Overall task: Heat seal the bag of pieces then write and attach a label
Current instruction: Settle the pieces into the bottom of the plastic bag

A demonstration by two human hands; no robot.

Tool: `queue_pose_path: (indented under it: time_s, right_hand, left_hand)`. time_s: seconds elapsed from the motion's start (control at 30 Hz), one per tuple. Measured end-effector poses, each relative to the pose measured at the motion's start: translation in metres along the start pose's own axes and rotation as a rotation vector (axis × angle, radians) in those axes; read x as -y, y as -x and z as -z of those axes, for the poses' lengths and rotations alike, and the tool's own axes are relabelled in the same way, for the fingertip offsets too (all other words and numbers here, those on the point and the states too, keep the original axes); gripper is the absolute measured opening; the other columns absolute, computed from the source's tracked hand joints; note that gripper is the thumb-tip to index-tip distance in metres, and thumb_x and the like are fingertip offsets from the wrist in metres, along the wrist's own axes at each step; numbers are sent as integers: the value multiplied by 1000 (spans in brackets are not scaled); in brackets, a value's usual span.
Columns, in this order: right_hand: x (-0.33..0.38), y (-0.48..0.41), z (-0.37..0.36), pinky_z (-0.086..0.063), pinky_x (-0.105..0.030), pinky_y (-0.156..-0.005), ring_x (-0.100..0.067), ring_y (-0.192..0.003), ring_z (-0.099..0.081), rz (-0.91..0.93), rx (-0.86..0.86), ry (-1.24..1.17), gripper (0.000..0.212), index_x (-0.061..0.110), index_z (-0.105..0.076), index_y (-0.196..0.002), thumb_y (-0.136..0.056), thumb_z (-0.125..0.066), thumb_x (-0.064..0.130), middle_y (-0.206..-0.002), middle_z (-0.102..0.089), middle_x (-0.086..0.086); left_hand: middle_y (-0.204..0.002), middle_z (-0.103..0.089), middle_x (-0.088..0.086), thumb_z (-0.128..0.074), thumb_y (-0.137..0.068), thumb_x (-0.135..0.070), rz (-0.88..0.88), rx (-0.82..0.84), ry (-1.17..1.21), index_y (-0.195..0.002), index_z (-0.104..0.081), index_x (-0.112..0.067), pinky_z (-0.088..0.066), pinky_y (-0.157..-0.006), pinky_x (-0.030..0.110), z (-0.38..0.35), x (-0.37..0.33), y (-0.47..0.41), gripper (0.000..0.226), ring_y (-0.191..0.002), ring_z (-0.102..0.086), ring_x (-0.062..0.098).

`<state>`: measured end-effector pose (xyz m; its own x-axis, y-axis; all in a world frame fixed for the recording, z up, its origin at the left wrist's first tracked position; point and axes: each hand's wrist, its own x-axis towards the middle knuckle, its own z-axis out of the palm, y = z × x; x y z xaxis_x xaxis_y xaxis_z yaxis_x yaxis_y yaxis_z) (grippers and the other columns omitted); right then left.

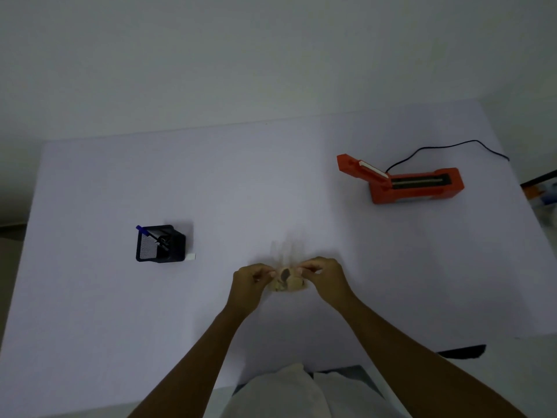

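A clear plastic bag (285, 255) with several tan pieces (288, 281) in it lies on the table near the front middle. My left hand (250, 282) pinches its left side and my right hand (324, 274) pinches its right side. The bag's open end points away from me and looks blurred. An orange heat sealer (413, 185) stands at the back right with its arm raised. A black mesh pen holder (159, 244) with a blue pen (141, 229) stands at the left. A small white label (190, 257) lies by its right foot.
The white table (271, 176) ends at a pale wall behind. A black cord (446, 146) runs from the sealer toward the back right edge. Some clutter shows past the table's right edge (542, 191). A dark object (464, 351) sits at the front right edge.
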<state>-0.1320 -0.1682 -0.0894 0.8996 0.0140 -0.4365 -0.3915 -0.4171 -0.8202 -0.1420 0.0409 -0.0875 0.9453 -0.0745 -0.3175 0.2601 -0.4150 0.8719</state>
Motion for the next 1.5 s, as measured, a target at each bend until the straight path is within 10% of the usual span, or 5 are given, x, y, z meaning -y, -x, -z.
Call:
queue_pose_path:
  time_s: [0.63,0.87,1.03,1.27,1.5]
  right_hand:
    - [0,-33,-2,-48,-19,-59,-4,-50,-56,-146,41,112,19,2,-74,-71,-84,-76,15,-57,-64,-2]
    - [-7,-60,-9,-48,-28,-55,-13,-54,-56,-215,35,262,37,-4,-65,-60,-80,-79,23,-58,-63,-11]
    - [-3,-66,-9,-28,-17,-40,-6,-39,-32,-259,63,317,55,17,-38,-45,-82,-77,25,-45,-35,4]
    - [-3,-69,-11,-36,-21,-46,-4,-42,-40,-279,52,385,51,18,-43,-45,-80,-79,27,-45,-43,7]
    - [0,-64,-8,-35,-31,-55,-16,-63,-46,-139,24,511,42,23,-38,-67,-79,-78,29,-69,-45,6]
  left_hand:
    - [-75,-74,2,-70,-84,-16,233,-54,-130,-80,-76,-11,-56,-72,34,9,20,-33,9,-73,-68,18]
    - [-61,-66,0,-71,-84,-29,300,-43,-282,-70,-73,-10,-41,-55,22,6,14,-54,24,-58,-59,11]
    - [-65,-68,-3,-72,-82,-24,314,-83,-304,-71,-73,-14,-47,-61,24,0,10,-59,16,-60,-62,10]
    - [-65,-60,-3,-75,-79,-23,300,-87,-375,-67,-62,-13,-45,-57,27,-3,9,-64,21,-58,-56,13]
    - [-80,-59,6,-73,-69,-2,-193,67,-720,-78,-57,-12,-40,-59,30,-11,7,-65,22,-69,-55,23]
